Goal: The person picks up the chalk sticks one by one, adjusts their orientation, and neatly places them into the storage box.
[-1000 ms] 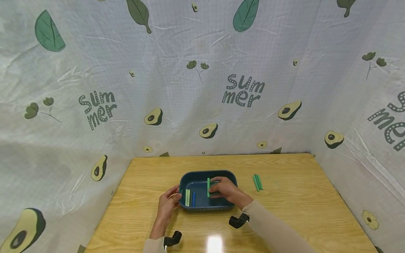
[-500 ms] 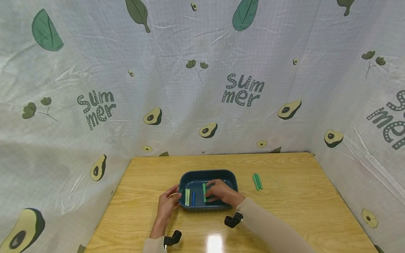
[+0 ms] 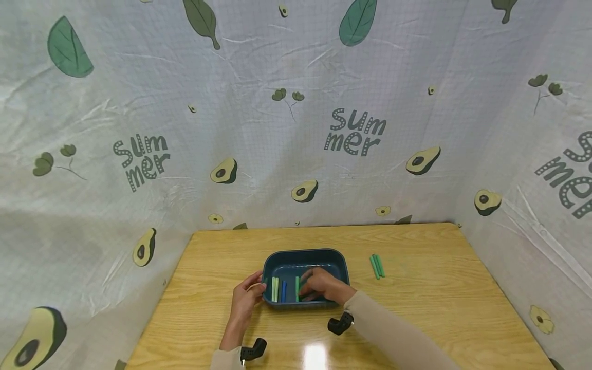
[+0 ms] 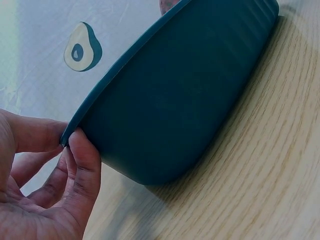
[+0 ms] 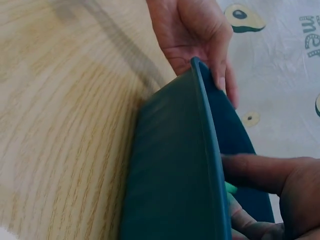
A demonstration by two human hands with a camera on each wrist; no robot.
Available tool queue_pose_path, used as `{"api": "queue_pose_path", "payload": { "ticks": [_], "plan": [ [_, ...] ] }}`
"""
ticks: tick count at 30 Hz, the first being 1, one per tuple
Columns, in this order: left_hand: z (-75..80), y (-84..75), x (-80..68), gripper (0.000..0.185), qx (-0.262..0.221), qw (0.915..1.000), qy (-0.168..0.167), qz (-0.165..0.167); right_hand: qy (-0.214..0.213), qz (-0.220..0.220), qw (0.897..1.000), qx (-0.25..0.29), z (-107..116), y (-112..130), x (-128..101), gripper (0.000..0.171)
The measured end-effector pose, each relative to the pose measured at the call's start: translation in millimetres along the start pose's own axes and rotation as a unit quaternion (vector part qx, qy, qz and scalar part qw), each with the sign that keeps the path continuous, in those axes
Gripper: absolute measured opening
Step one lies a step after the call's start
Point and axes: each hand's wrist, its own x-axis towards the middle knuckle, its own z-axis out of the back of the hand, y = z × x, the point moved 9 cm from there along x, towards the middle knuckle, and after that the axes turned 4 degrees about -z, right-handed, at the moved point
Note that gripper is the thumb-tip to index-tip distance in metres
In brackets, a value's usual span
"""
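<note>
Two hands at a tray [image 3: 339,259] | left hand [image 3: 245,300] pinched its rim | right hand [image 3: 324,285] fingers curled round a green stick [image 3: 297,289] | risk: stick might have slipped or knocked the sticks [image 3: 277,289] beside it.

Matt plastic tray [image 3: 302,259], glossy wood-grain table [image 3: 416,303]

A dark blue plastic tub [image 4: 175,95] with a rounded corner stands on the light wooden table [image 4: 270,175]. The left hand [image 4: 45,190] lies at the tub's lower-left corner, its thumb [image 4: 85,165] pressed against the outer wall just under the rim. Beyond the tub hangs a white avocado-printed cloth [image 4: 65,45].
</note>
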Motion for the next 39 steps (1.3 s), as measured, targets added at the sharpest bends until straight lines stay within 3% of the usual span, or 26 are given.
{"api": "queue_pose_path", "payload": {
  "ticks": [6, 12, 20, 33, 39],
  "plan": [
    [0.1, 1.2, 0.8, 0.042, -0.003, 1.0000, -0.003, -0.001, 0.016, 0.028, 0.999, -0.014, 3.0, 6.0, -4.6, 0.038],
    [-0.7, -0.3, 0.1, 0.041, 0.002, 1.0000, -0.002, -0.001, 0.024, 0.069, 0.997, 0.002, 21.3, 21.6, -18.7, 0.046],
    [-2.1, 0.5, -2.1, 0.042, 0.002, 1.0000, 0.000, 0.004, -0.001, 0.106, 0.994, 0.041, 54.8, 27.6, -47.7, 0.042],
    [-1.4, 0.3, -1.7, 0.043, -0.005, 1.0000, 0.000, -0.004, -0.031, 0.138, 0.990, 0.024, 95.5, 13.3, -85.4, 0.049],
    [-2.4, -0.4, -1.9, 0.045, -0.006, 1.0000, 0.007, 0.004, -0.087, 0.138, 0.986, 0.023, 124.7, 7.9, -98.2, 0.049]
  ]
}}
